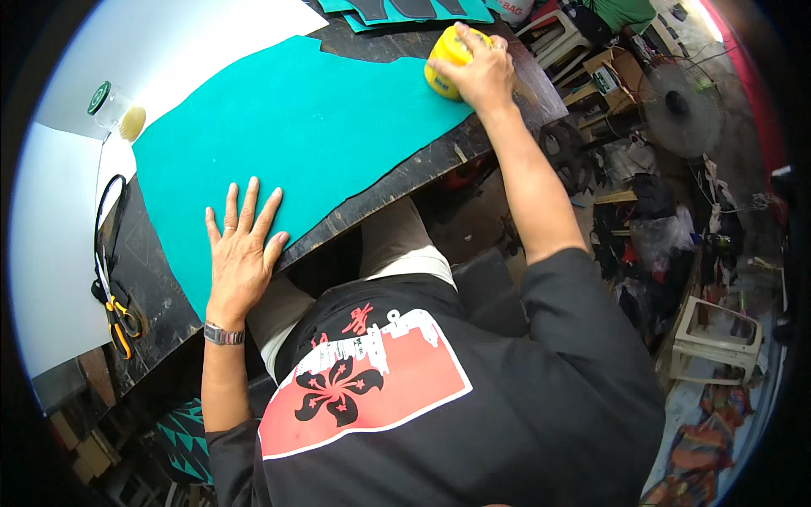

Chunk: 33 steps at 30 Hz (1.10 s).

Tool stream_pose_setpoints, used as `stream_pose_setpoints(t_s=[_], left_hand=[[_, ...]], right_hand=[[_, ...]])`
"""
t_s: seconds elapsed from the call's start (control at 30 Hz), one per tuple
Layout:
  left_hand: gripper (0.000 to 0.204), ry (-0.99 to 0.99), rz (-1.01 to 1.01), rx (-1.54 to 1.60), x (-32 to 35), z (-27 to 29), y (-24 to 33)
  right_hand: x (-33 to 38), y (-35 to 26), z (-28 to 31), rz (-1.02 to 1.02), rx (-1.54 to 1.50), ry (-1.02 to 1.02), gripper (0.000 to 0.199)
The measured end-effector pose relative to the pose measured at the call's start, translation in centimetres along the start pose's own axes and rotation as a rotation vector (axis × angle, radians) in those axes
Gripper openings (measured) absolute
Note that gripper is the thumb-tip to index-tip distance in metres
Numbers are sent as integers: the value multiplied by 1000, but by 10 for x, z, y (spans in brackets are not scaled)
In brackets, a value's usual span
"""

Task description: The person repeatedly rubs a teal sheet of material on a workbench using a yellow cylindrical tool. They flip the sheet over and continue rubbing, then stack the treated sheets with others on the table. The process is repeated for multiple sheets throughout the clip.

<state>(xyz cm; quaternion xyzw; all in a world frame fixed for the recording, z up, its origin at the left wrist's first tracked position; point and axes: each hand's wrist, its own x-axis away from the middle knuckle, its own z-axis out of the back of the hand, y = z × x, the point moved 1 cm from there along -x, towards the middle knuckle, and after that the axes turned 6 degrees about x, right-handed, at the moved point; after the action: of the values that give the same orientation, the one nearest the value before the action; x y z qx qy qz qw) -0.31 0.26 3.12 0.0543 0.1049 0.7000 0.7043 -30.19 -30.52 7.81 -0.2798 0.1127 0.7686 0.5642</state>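
A large teal sheet [296, 127], which looks like leather or fabric, lies flat across the dark worktable [372, 182]. My left hand [241, 266] rests palm down on the sheet's near left part, fingers spread. At the far right end of the sheet my right hand [488, 76] grips a yellow tub [445, 57] from above. The tub is round and tilted, and its underside is hidden. To the left of the sheet lies a pair of scissors [118, 317] with yellow-and-black handles, beside a black strap or cord [103, 211].
A glass jar with a green lid [100, 97] lies on a white surface [63, 228] at the left. More teal pieces [363, 17] with dark shapes are at the far edge. On the right are a fan [680, 103], a white stool [714, 342] and floor clutter.
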Motion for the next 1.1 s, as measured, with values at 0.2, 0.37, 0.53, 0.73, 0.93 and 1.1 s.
stream_pose_setpoints(t_s=[0.2,0.37,0.53,0.73,0.93,1.1], left_hand=[[54,66,16,-11,-2,-10,0],[56,62,31,21,-5,-13,-8],[55,66,14,-2,-1,-11,-6],[56,118,45,262,3,4,-53],[59,204,307,-73,31,-6,-132],[61,205,269,-128,35,-17,-139]], right_hand=[[34,-52,7,191,-84,-64,75],[127,-163,61,455,-415,-99,69],[61,-46,29,361,-187,64,70],[1,52,9,-122,91,-151,81],[79,-142,21,327,-241,-77,72],[159,-285,46,648,-602,-173,77]])
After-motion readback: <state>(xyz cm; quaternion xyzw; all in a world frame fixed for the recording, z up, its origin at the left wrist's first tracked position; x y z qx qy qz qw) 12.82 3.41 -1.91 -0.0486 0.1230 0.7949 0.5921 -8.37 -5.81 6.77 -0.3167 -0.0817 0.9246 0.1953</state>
